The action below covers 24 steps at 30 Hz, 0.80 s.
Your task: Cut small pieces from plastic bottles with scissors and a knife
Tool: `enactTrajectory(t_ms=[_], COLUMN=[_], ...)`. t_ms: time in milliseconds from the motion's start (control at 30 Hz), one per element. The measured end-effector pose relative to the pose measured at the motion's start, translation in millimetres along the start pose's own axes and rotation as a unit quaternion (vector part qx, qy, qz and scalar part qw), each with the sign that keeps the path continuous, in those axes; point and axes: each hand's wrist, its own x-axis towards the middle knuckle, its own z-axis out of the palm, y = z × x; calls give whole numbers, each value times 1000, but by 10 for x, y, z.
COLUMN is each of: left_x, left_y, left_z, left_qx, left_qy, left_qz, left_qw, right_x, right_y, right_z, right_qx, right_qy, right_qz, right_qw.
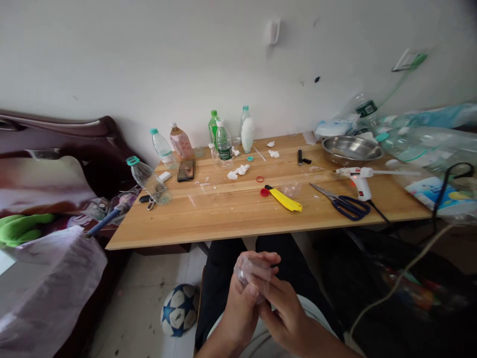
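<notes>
A clear plastic piece (246,268), which looks like part of a cut bottle, is held over my lap between both hands. My left hand (240,303) wraps round it from the left, thumb on the near side. From the right, my right hand (278,296) presses its fingers over the same piece, partly hiding it. Beyond the hands, on the wooden table (167,233), lie a yellow utility knife (285,199), a red cap (264,192), a red ring (260,179) and dark-handled scissors (348,206).
A white glue gun (359,179) rests at the right, its cord running off the table. Behind it sits a metal bowl (352,149). Several bottles stand along the back, including a labelled clear one (224,146). A ball (179,311) lies on the floor at left.
</notes>
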Motion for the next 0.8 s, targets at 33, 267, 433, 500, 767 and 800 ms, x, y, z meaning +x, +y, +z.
enactTrajectory(t_ms=[33, 267, 433, 500, 767, 800], left_x=[7, 21, 30, 55, 167, 165], left_y=[-8, -21, -2, 23, 105, 114], left_z=[12, 42, 29, 14, -109, -128], left_qx=[-3, -50, -63, -57, -27, -33], left_qy=[6, 13, -3, -43, -233, -256], left_qz=[0, -23, -40, -29, -20, -29], left_qw=[1000, 998, 997, 997, 972, 966], right_x=[4, -103, -184, -199, -365, -386], right_y=[-5, 5, -29, -41, -1, -5], right_z=[-12, 2, 71, 71, 110, 129], right_qx=[0, 141, 468, 577, 768, 745], right_qy=[-14, -87, -94, -57, -74, -78], right_qz=[9, 144, 394, 415, 402, 403], right_qw=[1000, 976, 785, 701, 492, 526])
